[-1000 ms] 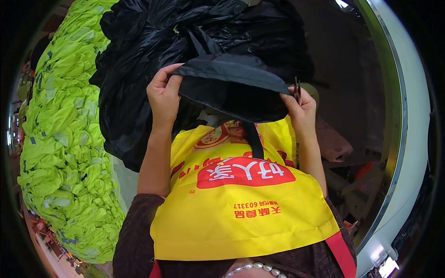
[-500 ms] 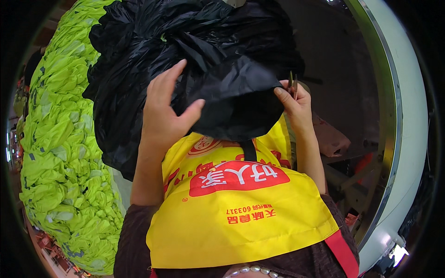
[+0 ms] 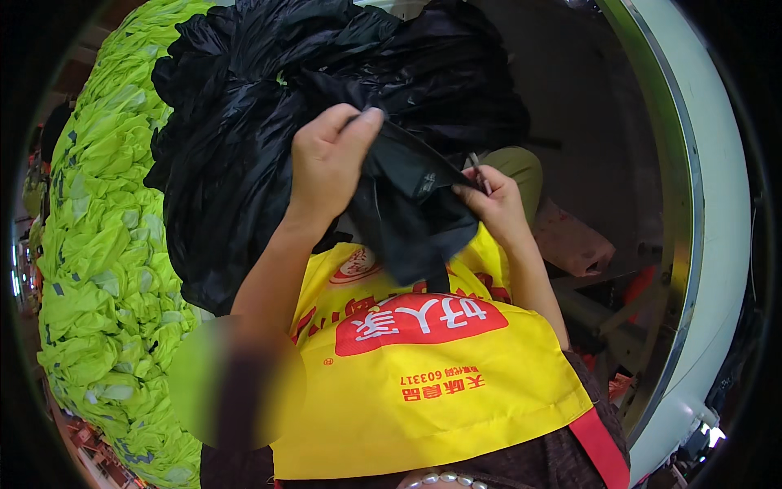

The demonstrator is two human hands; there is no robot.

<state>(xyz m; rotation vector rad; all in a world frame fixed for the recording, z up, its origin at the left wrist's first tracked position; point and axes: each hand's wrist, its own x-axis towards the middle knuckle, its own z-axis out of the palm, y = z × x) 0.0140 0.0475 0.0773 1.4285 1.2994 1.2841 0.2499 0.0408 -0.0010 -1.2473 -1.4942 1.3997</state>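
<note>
Cloth (image 3: 399, 200), black: where does it sit?

At the centre of the frame, stretched between both hands, its lower part hanging blurred over the top of the apron (image 3: 432, 416).

How is the left hand (image 3: 332, 167) gripping?

Thumb and fingers are together, pinched on the upper left corner of the piece, just above the centre of the frame.

And the right hand (image 3: 498, 208)?

Right of centre, its thumb pressed on the upper right edge, clamping it. A thin metal tool (image 3: 481, 173) also sits in that hand, pointing toward the top of the frame.

What lies around them?

Behind, across the upper middle, a heap (image 3: 244, 171) of crumpled black fabric. Down the left side, a tall lime pile (image 3: 106, 269). An olive-covered knee (image 3: 523, 175) shows just beside the right hand.

Farther out?

The yellow apron fills the lower middle, its red strap (image 3: 600, 448) at the lower right. A pale curved rim (image 3: 725, 212) runs down the right side. At the bottom edge, a string of white beads (image 3: 446, 479).
</note>
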